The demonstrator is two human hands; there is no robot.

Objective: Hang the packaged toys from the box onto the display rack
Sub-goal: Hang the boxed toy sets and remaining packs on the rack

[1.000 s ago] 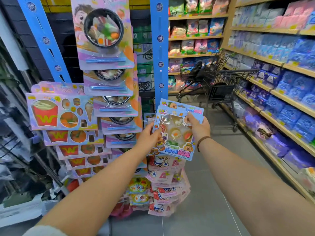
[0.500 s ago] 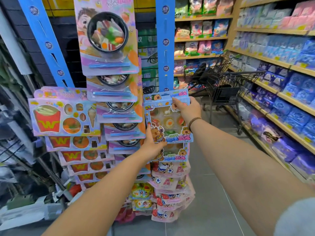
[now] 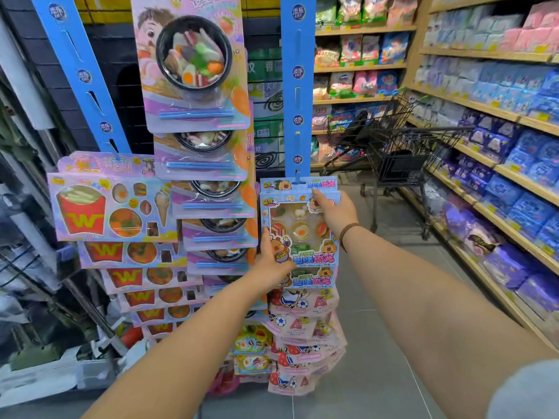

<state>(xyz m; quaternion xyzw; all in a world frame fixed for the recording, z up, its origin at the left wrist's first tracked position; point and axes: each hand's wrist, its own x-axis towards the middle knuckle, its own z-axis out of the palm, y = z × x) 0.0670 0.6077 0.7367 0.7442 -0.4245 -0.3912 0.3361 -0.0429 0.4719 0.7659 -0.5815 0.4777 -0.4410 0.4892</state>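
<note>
Packaged toy (image 3: 299, 234), a blue card with a clear window over small play-food pieces, is pressed flat against the blue hanging strip (image 3: 298, 86), its header touching a peg at the strip's lower end. The left hand (image 3: 272, 261) pinches the pack's lower left corner, thumb up along the edge. The right hand (image 3: 334, 213) grips the upper right corner, fingers curled on the card, forefinger reaching up toward the header. Pink and blue Chinese lettering runs across the pack's bottom band by the left hand; I cannot read it surely. Just below that hand hangs a matching pack (image 3: 314, 279), then pink football packs (image 3: 302, 305) printed with a red "A". Left of the left hand hang bowl-and-chopsticks packs (image 3: 193, 65), and farther left fries packs (image 3: 112, 207) bearing a yellow "W". Round logos on the strip are too small to read. Beyond the right hand stands a shopping trolley (image 3: 393, 146) beside stocked shelves (image 3: 499, 164).
</note>
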